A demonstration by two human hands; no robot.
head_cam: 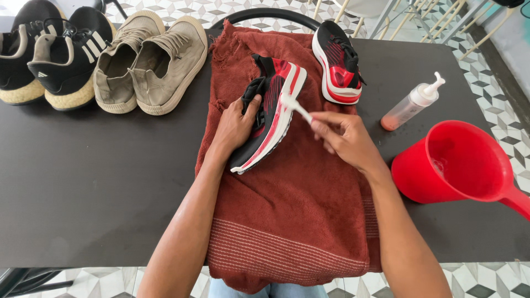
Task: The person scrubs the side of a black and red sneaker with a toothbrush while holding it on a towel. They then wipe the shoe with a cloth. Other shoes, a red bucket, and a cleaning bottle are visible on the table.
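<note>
A black and red sneaker with a white sole lies tilted on its side on a rust-red towel. My left hand grips the sneaker's upper and holds it steady. My right hand pinches a small white brush, whose head touches the white sole edge. The matching second sneaker rests on the towel's far right corner, apart from both hands.
The towel lies on a black table. A red plastic scoop jug holding some water stands at the right. A pump bottle lies beside it. Beige sneakers and black sneakers sit at the far left.
</note>
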